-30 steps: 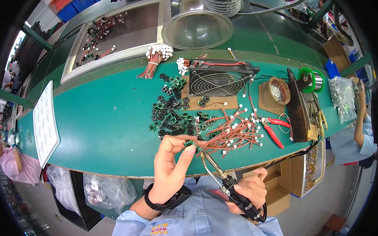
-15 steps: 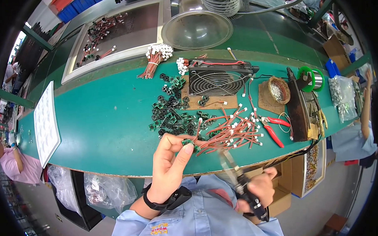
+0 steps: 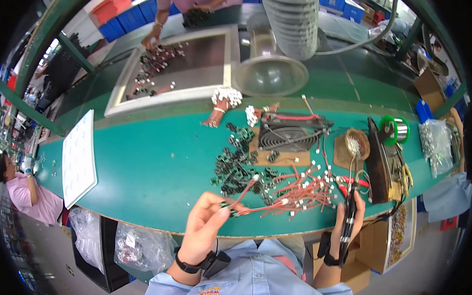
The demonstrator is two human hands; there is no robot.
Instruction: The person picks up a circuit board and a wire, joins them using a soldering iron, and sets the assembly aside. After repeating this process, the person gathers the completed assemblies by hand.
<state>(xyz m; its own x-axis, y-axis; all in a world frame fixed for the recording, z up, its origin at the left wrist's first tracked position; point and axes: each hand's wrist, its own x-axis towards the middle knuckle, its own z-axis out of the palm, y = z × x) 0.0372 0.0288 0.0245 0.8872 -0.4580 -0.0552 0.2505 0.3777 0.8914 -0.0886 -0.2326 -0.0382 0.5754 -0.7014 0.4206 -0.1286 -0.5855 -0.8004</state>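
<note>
My left hand pinches a small green circuit board between thumb and fingers, with red-and-white wires running out from it. My right hand grips the black handle of a soldering iron. Its metal shaft points away from me, and its end is at a round brown bowl of silvery bits. Between my hands lies a loose heap of red wires with white connectors. Beyond my left hand is a pile of small green-and-black boards. Red-handled cutters lie partly behind my right hand.
A black fan stands behind the piles. At right are an iron stand and a solder spool. A bundled wire bunch, white panel and fume hood surround them. A co-worker's hand reaches over a framed tray.
My right hand has swung the soldering iron up from the table edge near my body to the bowl at right. My left hand still holds the board. A co-worker has come into view at the back.
</note>
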